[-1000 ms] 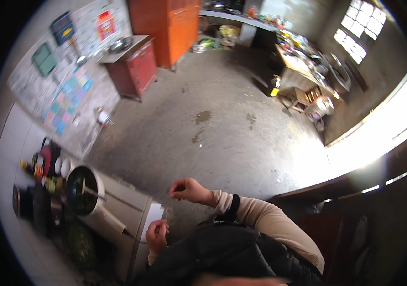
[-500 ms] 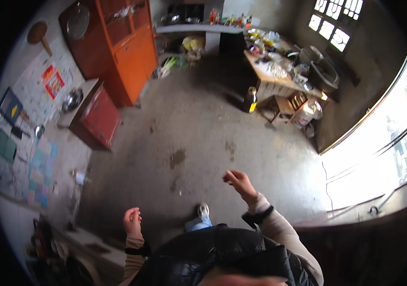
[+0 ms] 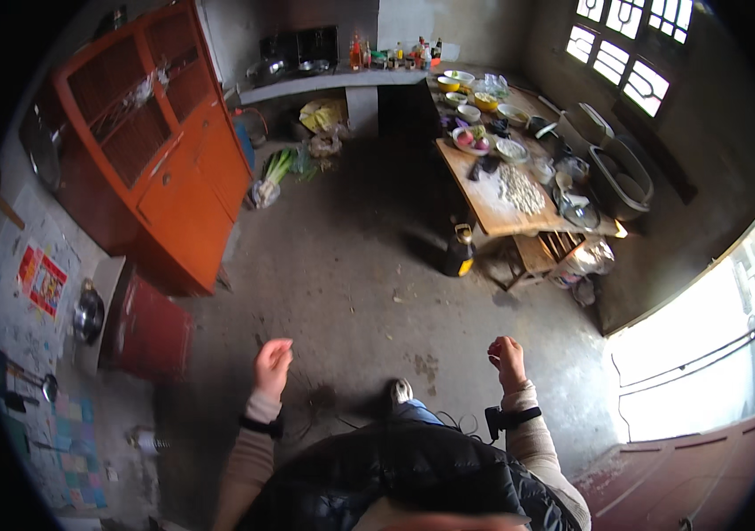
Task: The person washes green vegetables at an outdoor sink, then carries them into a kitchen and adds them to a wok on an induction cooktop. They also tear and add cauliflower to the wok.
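Observation:
My left hand (image 3: 273,366) hangs over the floor at lower centre-left, its fingers curled loosely together, with nothing seen in it. On the other side, my right hand (image 3: 508,361) is also held above the floor, fingers bent inward and closed, with no object showing. Both wrists wear black bands. Neither hand touches anything. Ahead on the right stands a wooden table (image 3: 477,196) bearing bowls, vegetables and a patch of small white pieces (image 3: 521,190). A dark jug with a yellow label (image 3: 460,251) stands on the floor by its near corner.
An orange cabinet (image 3: 184,190) and a low red cabinet (image 3: 152,327) line the left wall. Bottles stand on a ledge (image 3: 333,80) at the back. Green leafy vegetables (image 3: 278,166) lie on the floor. A wooden stool (image 3: 528,257) is beside the table, near the bright doorway (image 3: 705,345).
The view has moved forward and swung to the right; table and cabinets appear nearer. My left hand has risen in view, and my right hand has shifted rightward and slightly down.

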Tool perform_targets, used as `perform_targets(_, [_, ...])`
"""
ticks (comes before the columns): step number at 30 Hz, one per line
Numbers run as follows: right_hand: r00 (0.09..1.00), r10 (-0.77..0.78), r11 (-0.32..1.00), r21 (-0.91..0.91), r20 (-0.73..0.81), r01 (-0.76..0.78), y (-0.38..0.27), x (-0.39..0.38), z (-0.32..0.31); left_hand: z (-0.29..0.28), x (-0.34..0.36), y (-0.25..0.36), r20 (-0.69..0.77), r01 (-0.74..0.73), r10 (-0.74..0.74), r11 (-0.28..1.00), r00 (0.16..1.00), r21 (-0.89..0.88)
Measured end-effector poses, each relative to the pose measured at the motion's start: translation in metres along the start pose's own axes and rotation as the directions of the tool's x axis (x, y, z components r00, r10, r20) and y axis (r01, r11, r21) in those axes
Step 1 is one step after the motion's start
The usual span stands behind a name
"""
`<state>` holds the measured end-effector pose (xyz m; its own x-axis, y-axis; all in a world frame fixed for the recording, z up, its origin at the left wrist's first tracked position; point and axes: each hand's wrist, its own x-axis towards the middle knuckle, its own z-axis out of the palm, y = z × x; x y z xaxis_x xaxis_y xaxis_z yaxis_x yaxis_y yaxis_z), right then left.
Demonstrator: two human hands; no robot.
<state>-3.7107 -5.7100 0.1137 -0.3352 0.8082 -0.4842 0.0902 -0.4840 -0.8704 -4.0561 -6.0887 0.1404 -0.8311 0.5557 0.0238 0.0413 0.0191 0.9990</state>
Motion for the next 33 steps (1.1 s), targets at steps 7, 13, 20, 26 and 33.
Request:
perform_targets(7, [0.834, -0.130, 0.978, -0.070, 0.536, 0.197, -0.108, 0.190, 0.260, -0.112, 0.111, -0.049, -0.599, 0.189, -0.077, 0.974, 0.797, 0.126])
perform_targets(13, [0.818, -0.097, 0.941, -0.215, 0.568, 0.261, -0.169, 0.343, 0.411, -0.138, 0.296, -0.105, -0.648, 0.480, -0.314, 0.873, 0.694, 0.091])
perform_targets(20, [0.931, -0.060, 0.997, 0.066, 0.361, 0.039, -0.256, 0.496, 0.460, -0.005, 0.707, -0.045, -0.105, 0.174, -0.158, 0.972, 0.982, 0.161])
perform_targets(26, [0.975, -0.012, 0.926, 0.370, 0.220, -0.072, -0.316, 0.653, 0.514, 0.199, 0.942, -0.014, 0.294, 0.031, -0.057, 0.995, 0.954, 0.094])
perform_targets(33, [0.990, 0.027, 0.863, 0.496, 0.138, -0.093, -0.405, 0.827, 0.548, 0.328, 1.097, -0.043, 0.506, 0.230, -0.375, 0.917, 0.777, 0.327])
